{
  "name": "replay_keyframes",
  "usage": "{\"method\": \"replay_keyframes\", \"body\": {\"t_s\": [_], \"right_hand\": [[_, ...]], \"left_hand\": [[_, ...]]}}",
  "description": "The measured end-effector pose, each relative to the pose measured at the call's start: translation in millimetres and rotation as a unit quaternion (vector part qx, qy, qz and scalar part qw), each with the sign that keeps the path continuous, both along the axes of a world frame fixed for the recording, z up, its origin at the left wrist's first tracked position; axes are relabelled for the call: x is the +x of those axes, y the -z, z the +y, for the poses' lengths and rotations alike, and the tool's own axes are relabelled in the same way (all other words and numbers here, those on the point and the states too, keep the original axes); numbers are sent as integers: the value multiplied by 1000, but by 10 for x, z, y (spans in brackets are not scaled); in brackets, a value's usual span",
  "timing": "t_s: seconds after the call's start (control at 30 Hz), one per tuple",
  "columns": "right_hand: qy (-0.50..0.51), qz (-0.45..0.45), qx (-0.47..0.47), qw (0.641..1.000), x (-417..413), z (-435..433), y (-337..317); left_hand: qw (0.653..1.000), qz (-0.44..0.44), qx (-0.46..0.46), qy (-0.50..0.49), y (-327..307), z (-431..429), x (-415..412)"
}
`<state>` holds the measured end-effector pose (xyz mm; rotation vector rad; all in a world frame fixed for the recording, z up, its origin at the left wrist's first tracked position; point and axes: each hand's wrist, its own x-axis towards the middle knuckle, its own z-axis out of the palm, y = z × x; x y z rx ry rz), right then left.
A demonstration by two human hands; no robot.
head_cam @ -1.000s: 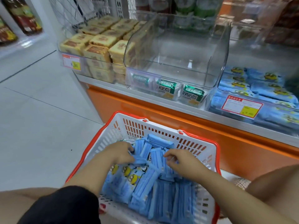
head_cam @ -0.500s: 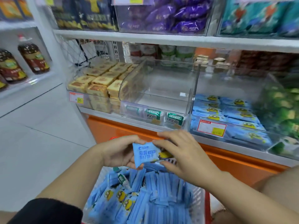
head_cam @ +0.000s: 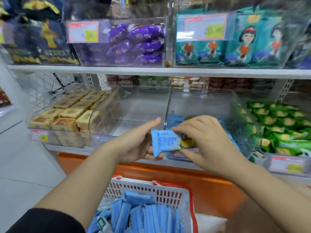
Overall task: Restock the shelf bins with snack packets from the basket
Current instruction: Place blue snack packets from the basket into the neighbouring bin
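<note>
Shelf bins (head_cam: pixel 138 105) of clear plastic line the lower shelf, open at the top, with room above their low front lips. The bin to the right (head_cam: pixel 203 103) holds blue packs, mostly hidden behind the hands. Below, the red-rimmed basket (head_cam: pixel 170 193), cut off by the bottom edge, holds heaped blue snack packets (head_cam: pixel 141 214). Raised before the bins, the left hand (head_cam: pixel 134 145) cups one held packet (head_cam: pixel 165 142) at its left end, and the right hand (head_cam: pixel 207 140) pinches its right end.
</note>
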<state>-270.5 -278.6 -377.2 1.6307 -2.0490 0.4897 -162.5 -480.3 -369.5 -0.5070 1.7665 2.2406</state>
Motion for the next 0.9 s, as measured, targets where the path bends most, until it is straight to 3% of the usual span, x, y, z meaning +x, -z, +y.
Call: {"method": "replay_keyframes", "body": {"t_s": [0.13, 0.23, 0.33, 0.53, 0.9], "right_hand": [[88, -32, 21, 995, -410, 24, -35], [170, -91, 68, 979, -765, -65, -54], [232, -127, 98, 959, -1128, -244, 13], [255, -168, 210, 929, -1705, -733, 306], [205, -239, 294, 902, -2051, -983, 738]], "left_hand": [[979, 78, -140, -123, -56, 103, -351], [907, 156, -327, -216, 18, 68, -586], [854, 163, -455, -192, 145, 58, -753], [845, 187, -471, -173, 359, 37, -907], [843, 241, -453, -160, 491, -93, -951]]}}
